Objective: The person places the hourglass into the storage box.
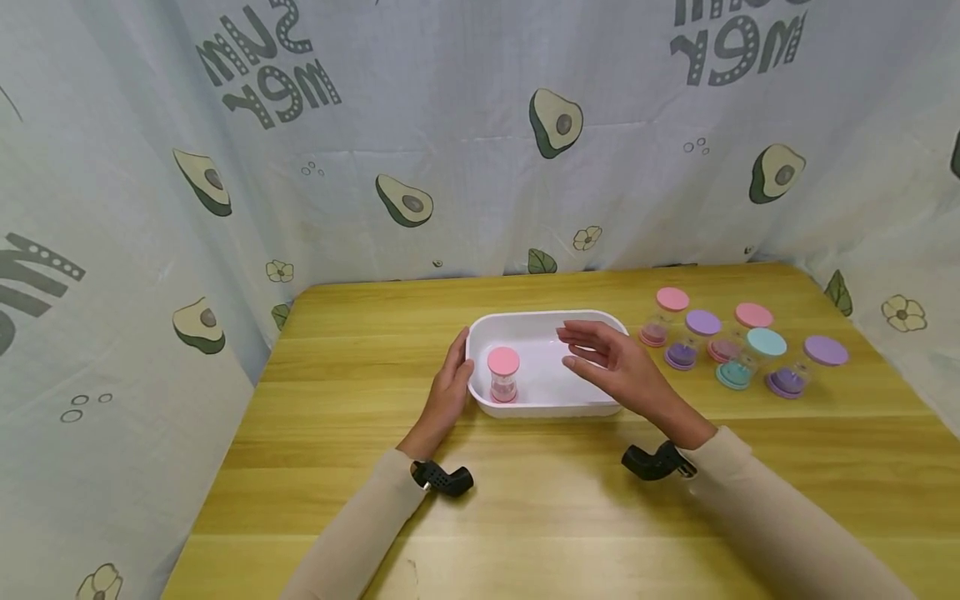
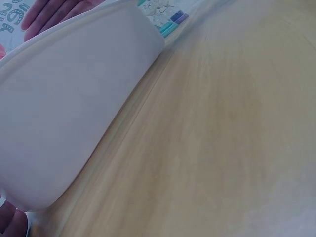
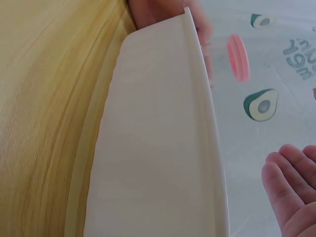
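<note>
A white rectangular tray (image 1: 551, 410) lies on the wooden table. Inside its left end stands a small hourglass (image 1: 503, 375) with a pink cap and base. My left hand (image 1: 448, 387) holds the tray's left end, thumb at the rim and fingers along the outer wall. Over the tray's right part hovers my right hand (image 1: 611, 364), fingers extended, thumb apart, nothing in it. The right wrist view shows the same right hand (image 3: 294, 192) beyond the tray wall (image 3: 153, 128), and the hourglass's pink cap (image 3: 239, 58) above the rim.
Right of the tray, several more hourglasses stand on the table (image 1: 360, 350): pink (image 1: 672, 300), purple (image 1: 702, 323), another pink (image 1: 753, 315), teal (image 1: 766, 342) and another purple (image 1: 825, 351). A curtain (image 1: 465, 125) printed with avocados hangs behind the table and at its sides.
</note>
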A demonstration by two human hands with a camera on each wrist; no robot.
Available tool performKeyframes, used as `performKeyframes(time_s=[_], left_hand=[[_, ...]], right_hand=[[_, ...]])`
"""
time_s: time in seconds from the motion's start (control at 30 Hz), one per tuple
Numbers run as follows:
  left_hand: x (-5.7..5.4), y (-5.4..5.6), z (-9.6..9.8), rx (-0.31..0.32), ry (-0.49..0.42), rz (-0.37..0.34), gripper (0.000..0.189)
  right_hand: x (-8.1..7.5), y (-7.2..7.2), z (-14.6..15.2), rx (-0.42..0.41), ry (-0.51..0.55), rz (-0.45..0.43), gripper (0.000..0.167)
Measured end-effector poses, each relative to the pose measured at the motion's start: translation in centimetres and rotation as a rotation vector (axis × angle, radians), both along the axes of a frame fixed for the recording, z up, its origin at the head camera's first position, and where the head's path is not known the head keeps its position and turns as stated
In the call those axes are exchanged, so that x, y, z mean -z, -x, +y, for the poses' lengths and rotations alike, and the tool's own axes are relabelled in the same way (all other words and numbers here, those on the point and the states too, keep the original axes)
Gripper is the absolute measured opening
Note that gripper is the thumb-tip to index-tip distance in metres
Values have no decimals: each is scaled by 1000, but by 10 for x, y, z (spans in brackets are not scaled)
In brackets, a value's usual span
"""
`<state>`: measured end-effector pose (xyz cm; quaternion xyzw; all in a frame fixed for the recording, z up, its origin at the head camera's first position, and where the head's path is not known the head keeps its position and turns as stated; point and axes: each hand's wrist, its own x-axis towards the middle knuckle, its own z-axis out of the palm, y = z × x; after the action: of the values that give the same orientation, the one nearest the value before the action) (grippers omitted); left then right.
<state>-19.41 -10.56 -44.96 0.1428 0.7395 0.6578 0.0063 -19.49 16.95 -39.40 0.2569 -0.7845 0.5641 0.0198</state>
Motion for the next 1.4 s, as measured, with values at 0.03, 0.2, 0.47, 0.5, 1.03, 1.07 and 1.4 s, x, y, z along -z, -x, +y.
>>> performKeyframes(time_s=[0.03,0.2,0.47,0.5,1.03,1.07,1.4], left_hand=[[0,0,0,0,0,0,53],[0,1,1,3,2,1,53],[0,0,0,0,4,3,53],[0,0,0,-2,5,0,53],[0,1,1,1,-1,-5,53],[-1,1,0,1,0,-3,53],[-4,1,1,-3,10,2,52]], right_hand=[[0,0,2,2,5,4,49],[1,0,10,19,0,24,49],[-3,-2,24,35,28,27,50],[-3,-3,25,44,20,26,50],[-12,-13,54,160,33,25,51],[-12,-13,55,165,33,26,51],[-14,-15,72,237,36,77,49]])
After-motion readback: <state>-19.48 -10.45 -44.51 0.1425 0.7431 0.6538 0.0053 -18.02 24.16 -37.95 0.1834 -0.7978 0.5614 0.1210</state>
